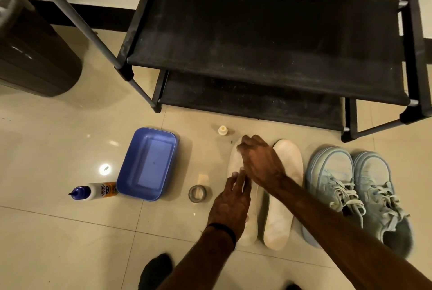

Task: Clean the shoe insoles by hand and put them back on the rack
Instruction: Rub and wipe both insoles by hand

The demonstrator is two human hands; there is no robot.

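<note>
Rubbing the left insole [236, 165] flat on the floor tiles beside its twin [284, 196] — left hand [230, 207] pressing open-palmed, right hand [260, 161] loosely curled, gripping nothing. Probably light, floppy foam — best lifted by heel edge.

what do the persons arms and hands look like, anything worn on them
Both forearms are bare, with no sleeves in view and no gloves. The left hand has a thin black band around its wrist. The right hand shows no band, watch or ring that can be made out, though it is slightly blurred.
</note>
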